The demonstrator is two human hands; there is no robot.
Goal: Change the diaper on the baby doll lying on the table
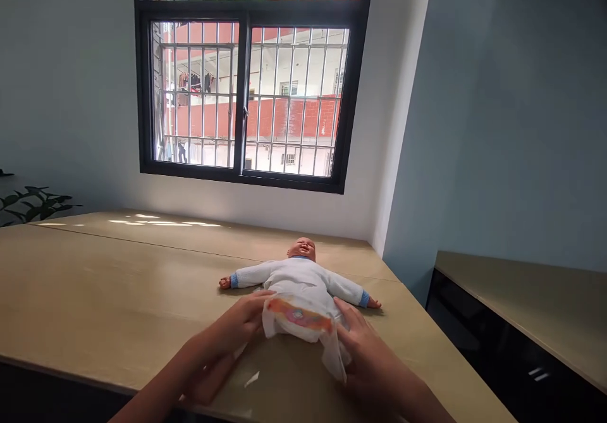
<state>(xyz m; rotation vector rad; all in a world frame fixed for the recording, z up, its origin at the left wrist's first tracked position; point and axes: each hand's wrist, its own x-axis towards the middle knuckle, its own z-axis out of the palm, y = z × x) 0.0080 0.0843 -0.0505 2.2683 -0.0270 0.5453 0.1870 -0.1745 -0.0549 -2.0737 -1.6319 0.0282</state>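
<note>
Head view: a white diaper with an orange-and-pink band lies at the lower body of a doll, between the person's two hands. Its band runs crosswise from hand to hand, the right end dipping slightly towards the person, while the doll's long axis points away, head at the far end. The left hand is at the diaper's left edge, fingers bent and partly hidden behind it; the right hand is at the right edge, fingers curved beside a loose white flap that hangs towards the person. Neither hand is clearly nearer, and whether either pinches the material I cannot tell. The doll lies face up, arms out to both sides in white sleeves with blue cuffs, on a pale wooden table. Beyond stands a barred window, with a plant far left and another table to the right.
</note>
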